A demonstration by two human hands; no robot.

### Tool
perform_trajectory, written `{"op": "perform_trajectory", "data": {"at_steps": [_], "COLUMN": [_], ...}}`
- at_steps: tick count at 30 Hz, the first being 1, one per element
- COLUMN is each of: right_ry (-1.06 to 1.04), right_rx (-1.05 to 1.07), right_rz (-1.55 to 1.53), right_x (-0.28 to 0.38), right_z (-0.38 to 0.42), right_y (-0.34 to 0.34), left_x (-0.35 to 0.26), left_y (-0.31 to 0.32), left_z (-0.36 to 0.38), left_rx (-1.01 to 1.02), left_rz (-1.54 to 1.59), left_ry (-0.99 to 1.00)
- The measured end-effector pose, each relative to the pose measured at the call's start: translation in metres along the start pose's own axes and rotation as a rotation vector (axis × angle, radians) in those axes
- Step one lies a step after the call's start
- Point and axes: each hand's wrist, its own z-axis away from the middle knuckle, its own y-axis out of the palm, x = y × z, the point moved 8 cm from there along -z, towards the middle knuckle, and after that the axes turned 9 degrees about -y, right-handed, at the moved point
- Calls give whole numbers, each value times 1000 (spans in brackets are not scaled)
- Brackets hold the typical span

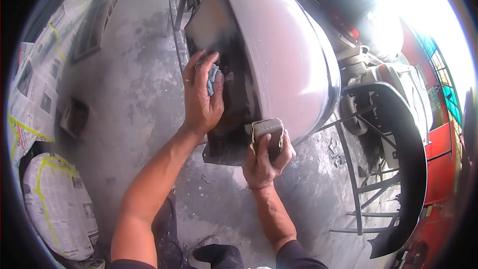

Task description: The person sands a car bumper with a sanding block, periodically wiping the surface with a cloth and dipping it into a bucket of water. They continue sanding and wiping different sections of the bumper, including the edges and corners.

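Note:
A car bumper [284, 45] with a pale pinkish-white surface and a dark lower strip stretches away in front of me. My left hand [201, 94] is closed around a crumpled blue cloth [213, 77], over the bumper's dark part. Nearer to me, my right hand [266, 157] grips a grey sanding block [267, 128] with sandpaper folded around it, its yellowish edges showing. The block is at the bumper's near end, where dark strip and pale panel meet. The block's underside is hidden.
On the right, a dark curved bumper [411, 169] hangs on a metal frame [356, 184]. Newspaper-covered parts [59, 204] with yellow tape line the left side. A dark panel [97, 25] lies on the stained concrete floor [134, 60]. Red structures stand at far right.

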Motion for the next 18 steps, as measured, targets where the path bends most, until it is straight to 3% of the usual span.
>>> {"op": "perform_trajectory", "data": {"at_steps": [2, 4, 6, 13, 18], "right_ry": [-30, -23, -35, -170, -197], "right_rx": [24, -27, -53, 239, 470], "right_rz": [-39, -23, -70, 47, -10], "right_x": [2, -8, -19, 9, 17], "right_z": [3, 51, 82, -100, -203], "right_y": [-5, 0, 3, 1, 65], "left_x": [3, -3, 5, 4, 9], "left_y": [-3, -4, -2, -5, -9], "left_z": [-1, -2, -1, -3, -2], "left_rx": [-4, -3, -5, -4, 32], "left_rz": [13, -49, -3, 26, 76], "left_ry": [-49, 14, -65, -124, -223]}}
